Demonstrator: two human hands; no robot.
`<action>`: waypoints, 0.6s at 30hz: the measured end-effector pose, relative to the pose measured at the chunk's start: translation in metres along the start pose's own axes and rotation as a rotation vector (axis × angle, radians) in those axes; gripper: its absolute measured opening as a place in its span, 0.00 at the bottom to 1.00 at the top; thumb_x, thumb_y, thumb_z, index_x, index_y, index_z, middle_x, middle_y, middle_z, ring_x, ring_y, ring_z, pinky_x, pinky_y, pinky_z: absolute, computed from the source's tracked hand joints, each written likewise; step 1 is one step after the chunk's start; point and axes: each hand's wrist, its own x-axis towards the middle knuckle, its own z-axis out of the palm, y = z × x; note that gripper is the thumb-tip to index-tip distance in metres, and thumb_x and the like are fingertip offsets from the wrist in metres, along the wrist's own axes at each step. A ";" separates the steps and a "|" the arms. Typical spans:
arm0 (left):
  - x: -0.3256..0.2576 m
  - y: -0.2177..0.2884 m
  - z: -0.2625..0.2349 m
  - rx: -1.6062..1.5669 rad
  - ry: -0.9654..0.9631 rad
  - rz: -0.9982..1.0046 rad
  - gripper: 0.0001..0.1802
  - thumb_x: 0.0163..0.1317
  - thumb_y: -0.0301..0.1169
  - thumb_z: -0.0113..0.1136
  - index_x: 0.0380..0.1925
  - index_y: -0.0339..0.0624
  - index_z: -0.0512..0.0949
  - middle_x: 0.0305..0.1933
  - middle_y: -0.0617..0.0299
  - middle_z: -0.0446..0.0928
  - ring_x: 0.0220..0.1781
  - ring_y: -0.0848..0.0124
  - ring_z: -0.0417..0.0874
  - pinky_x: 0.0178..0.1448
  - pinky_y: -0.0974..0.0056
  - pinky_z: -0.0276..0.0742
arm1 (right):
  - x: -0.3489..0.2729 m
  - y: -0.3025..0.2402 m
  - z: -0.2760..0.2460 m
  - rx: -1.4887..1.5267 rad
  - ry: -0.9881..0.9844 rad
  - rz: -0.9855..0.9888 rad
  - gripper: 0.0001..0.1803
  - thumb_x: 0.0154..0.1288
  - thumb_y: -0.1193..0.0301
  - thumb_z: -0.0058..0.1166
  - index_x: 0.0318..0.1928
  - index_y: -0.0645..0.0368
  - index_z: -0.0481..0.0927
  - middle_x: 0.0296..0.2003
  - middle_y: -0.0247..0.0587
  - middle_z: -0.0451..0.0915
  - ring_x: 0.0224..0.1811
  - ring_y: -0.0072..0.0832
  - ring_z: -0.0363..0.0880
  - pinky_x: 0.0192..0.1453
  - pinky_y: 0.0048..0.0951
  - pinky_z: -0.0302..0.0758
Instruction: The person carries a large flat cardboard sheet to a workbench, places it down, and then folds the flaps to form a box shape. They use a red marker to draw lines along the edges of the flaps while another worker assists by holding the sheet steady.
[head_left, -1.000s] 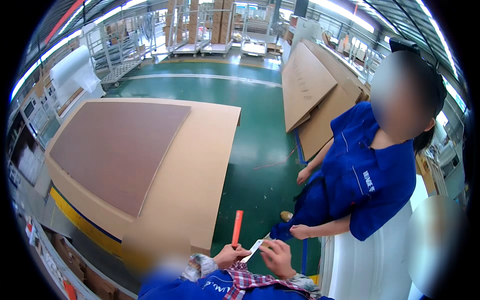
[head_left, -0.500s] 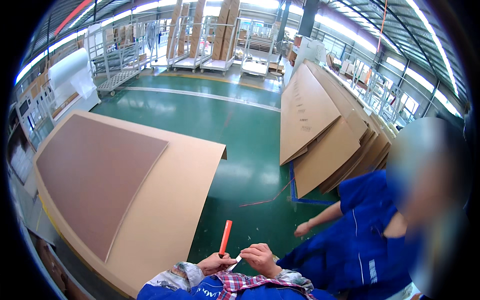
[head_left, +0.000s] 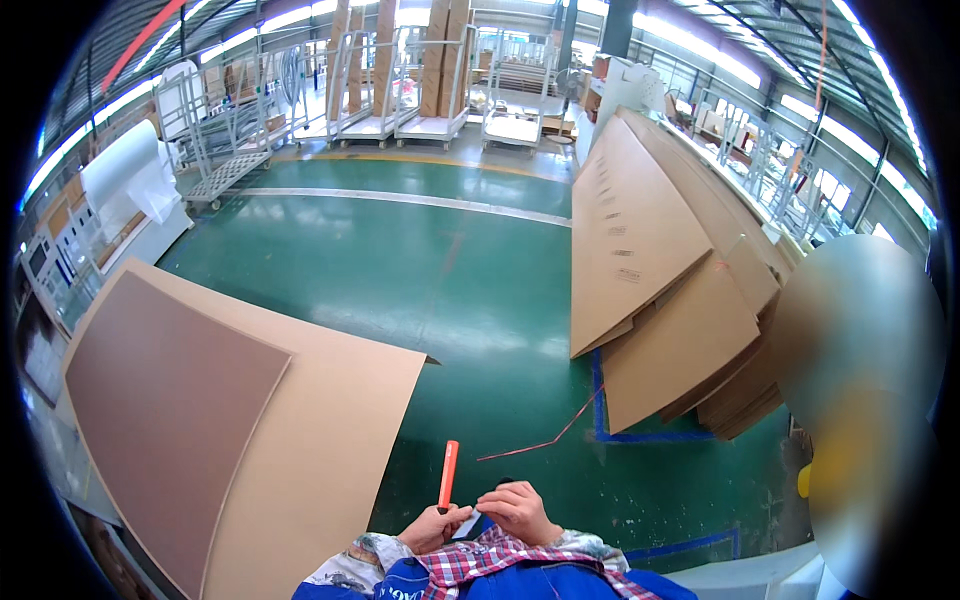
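Observation:
My left hand (head_left: pixel 432 530) is closed low in front of my body, gripping an orange stick-shaped tool (head_left: pixel 449 474) with a dark lower end. The tool stands nearly upright above the fingers; its exact kind does not show. Close beside it, my right hand (head_left: pixel 522 514) has its fingers bent and pinched together. Between the two hands lies a small whitish flat strip (head_left: pixel 467 523), its upper end at my right fingertips. Most of the strip is covered by the fingers.
On the left, a brown panel (head_left: pixel 170 380) rests on a larger tan cardboard sheet (head_left: pixel 330 420). Stacked cardboard sheets (head_left: pixel 640 240) lean at the right, near blue floor tape (head_left: pixel 660 437). White wheeled racks (head_left: pixel 430 125) stand at the back. A blurred patch hides the far right.
The person in blue at the right is no longer visible. My view has shifted, so the cardboard stack appears lower and farther right. Both hands keep their hold with little movement.

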 end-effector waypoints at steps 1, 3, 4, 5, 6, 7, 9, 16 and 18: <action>0.017 0.013 0.002 -0.001 -0.026 0.030 0.15 0.59 0.33 0.59 0.16 0.46 0.69 0.17 0.72 0.64 0.18 0.82 0.63 0.21 0.75 0.55 | 0.016 0.021 -0.001 0.017 -0.021 -0.032 0.09 0.48 0.72 0.60 0.33 0.49 0.80 0.35 0.26 0.80 0.38 0.26 0.76 0.43 0.29 0.70; 0.046 0.044 0.008 -0.071 -0.048 0.077 0.16 0.58 0.30 0.60 0.15 0.46 0.67 0.16 0.71 0.63 0.18 0.82 0.64 0.21 0.75 0.56 | 0.054 0.062 -0.005 0.063 -0.033 -0.105 0.08 0.47 0.72 0.60 0.32 0.50 0.80 0.35 0.26 0.80 0.39 0.26 0.77 0.43 0.29 0.69; 0.064 0.061 0.018 -0.163 -0.025 0.155 0.17 0.57 0.27 0.60 0.14 0.46 0.65 0.16 0.70 0.63 0.18 0.80 0.65 0.20 0.74 0.57 | 0.074 0.083 -0.011 0.055 -0.059 -0.129 0.08 0.47 0.72 0.60 0.32 0.50 0.80 0.34 0.26 0.80 0.38 0.26 0.77 0.43 0.29 0.69; 0.077 0.076 0.024 -0.238 -0.026 0.182 0.17 0.57 0.26 0.59 0.14 0.47 0.64 0.18 0.70 0.64 0.19 0.80 0.66 0.22 0.75 0.57 | 0.093 0.101 -0.016 0.056 -0.093 -0.150 0.08 0.46 0.72 0.60 0.31 0.50 0.80 0.34 0.26 0.80 0.38 0.26 0.77 0.42 0.29 0.69; 0.091 0.091 0.034 -0.260 -0.008 0.252 0.19 0.57 0.26 0.60 0.14 0.48 0.62 0.17 0.71 0.63 0.19 0.81 0.64 0.22 0.75 0.56 | 0.112 0.119 -0.020 0.068 -0.106 -0.182 0.08 0.45 0.72 0.61 0.30 0.50 0.80 0.34 0.26 0.80 0.37 0.26 0.77 0.41 0.29 0.69; 0.102 0.105 0.042 -0.302 0.001 0.309 0.20 0.57 0.26 0.60 0.13 0.50 0.61 0.16 0.72 0.62 0.18 0.82 0.62 0.21 0.74 0.55 | 0.129 0.135 -0.022 0.085 -0.107 -0.197 0.08 0.45 0.72 0.61 0.29 0.50 0.79 0.32 0.25 0.80 0.36 0.25 0.76 0.41 0.29 0.69; 0.114 0.133 0.039 -0.175 0.011 0.362 0.18 0.56 0.26 0.60 0.14 0.47 0.62 0.20 0.69 0.65 0.24 0.82 0.67 0.26 0.75 0.59 | 0.161 0.163 -0.022 0.124 -0.175 -0.246 0.08 0.43 0.74 0.62 0.28 0.50 0.80 0.31 0.25 0.80 0.36 0.25 0.77 0.39 0.29 0.69; 0.188 0.172 -0.015 -0.274 0.582 0.494 0.15 0.54 0.31 0.63 0.17 0.45 0.66 0.19 0.62 0.73 0.19 0.77 0.73 0.23 0.73 0.68 | 0.250 0.260 0.025 0.371 -0.286 -0.159 0.10 0.44 0.79 0.62 0.31 0.55 0.79 0.31 0.35 0.80 0.34 0.31 0.79 0.39 0.31 0.71; 0.218 0.181 -0.051 -0.234 0.865 0.394 0.15 0.52 0.34 0.65 0.17 0.41 0.70 0.17 0.63 0.73 0.16 0.77 0.72 0.17 0.72 0.66 | 0.276 0.289 0.044 0.409 -0.247 -0.090 0.10 0.46 0.80 0.61 0.33 0.57 0.78 0.31 0.38 0.80 0.33 0.33 0.78 0.37 0.30 0.73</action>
